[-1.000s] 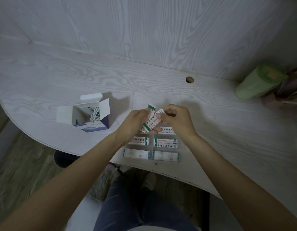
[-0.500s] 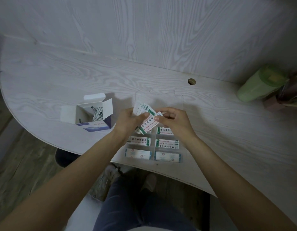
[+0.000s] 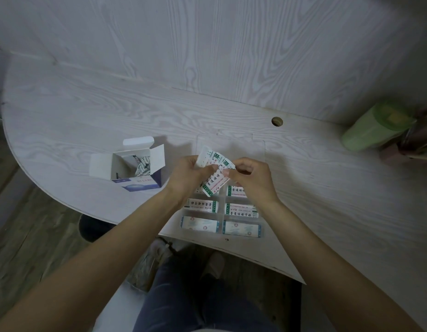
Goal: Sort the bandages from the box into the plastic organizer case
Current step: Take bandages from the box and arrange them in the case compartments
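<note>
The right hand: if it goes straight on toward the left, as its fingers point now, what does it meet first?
Most likely the left hand: the right hand pinches the same bandages, fingertips nearly touching. Depth is unclear.

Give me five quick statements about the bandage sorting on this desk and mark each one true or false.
1. Both hands hold a fan of bandages above the organizer case. True.
2. The cardboard box is shut. False: its flaps stand open, with bandages visible inside.
3. The box sits to the left of the left hand. True.
4. The case's two nearest compartments are bare. False: each holds bandages.
5. The right hand rests flat on the desk. False: it pinches the bandages.
</note>
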The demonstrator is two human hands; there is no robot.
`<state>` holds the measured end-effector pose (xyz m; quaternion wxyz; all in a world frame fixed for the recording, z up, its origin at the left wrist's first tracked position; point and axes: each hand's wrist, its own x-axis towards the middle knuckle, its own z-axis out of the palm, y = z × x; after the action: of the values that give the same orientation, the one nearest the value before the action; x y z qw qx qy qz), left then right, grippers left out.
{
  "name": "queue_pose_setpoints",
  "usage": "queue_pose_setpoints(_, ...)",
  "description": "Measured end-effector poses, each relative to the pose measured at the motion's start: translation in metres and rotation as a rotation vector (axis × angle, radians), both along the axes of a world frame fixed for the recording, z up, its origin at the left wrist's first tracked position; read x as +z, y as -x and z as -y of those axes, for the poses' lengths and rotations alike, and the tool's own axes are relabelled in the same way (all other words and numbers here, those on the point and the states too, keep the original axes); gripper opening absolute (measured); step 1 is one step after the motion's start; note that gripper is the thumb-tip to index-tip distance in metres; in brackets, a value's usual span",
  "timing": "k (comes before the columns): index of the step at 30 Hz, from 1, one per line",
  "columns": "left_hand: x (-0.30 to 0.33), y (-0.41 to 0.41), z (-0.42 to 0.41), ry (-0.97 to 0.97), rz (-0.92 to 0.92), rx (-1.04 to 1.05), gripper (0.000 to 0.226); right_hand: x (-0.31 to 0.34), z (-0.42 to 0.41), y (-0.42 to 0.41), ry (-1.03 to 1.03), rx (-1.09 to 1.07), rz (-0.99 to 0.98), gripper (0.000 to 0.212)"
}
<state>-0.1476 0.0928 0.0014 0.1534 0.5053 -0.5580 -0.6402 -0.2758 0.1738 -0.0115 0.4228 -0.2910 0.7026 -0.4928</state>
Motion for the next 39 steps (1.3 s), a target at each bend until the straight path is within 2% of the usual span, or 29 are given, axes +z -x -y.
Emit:
queue_pose_setpoints(6,0.004,-0.002,0.001,-0.026,-0.063,-0.008,0.012,-0.001,0.002,0.002,-0.017,0.023,0.035,0.024)
queue_pose_setpoints(18,0.008,-0.003,0.003,0.016,-0.071,-0.006,0.021,-0.002,0.005,0.003,-0.054,0.014,0.015,0.018)
queue_pose_setpoints(23,0.004,-0.003,0.006,0.022,-0.038,-0.034,0.008,0.0,0.008,0.003,-0.044,0.031,0.015,0.02)
queue_pose_setpoints(25,0.003,-0.003,0.006,0.02,-0.031,-0.051,0.014,0.0,0.009,0.003,-0.04,0.028,0.025,0.021)
queue_pose_setpoints(28,0.004,-0.003,0.007,0.039,-0.052,-0.042,0.011,0.002,0.011,0.001,-0.03,0.035,0.043,0.021)
queue_pose_setpoints(33,0.005,-0.003,0.009,0.034,-0.037,-0.036,0.01,0.002,0.013,0.0,-0.033,0.073,-0.027,0.023)
queue_pose_setpoints(36,0.004,-0.004,0.01,0.018,-0.04,-0.063,0.015,0.003,0.015,0.001,-0.052,0.063,-0.026,0.019)
queue_pose_setpoints(39,0.002,-0.003,0.012,0.051,-0.033,-0.042,0.009,0.004,0.016,0.001,-0.052,0.062,-0.001,0.014)
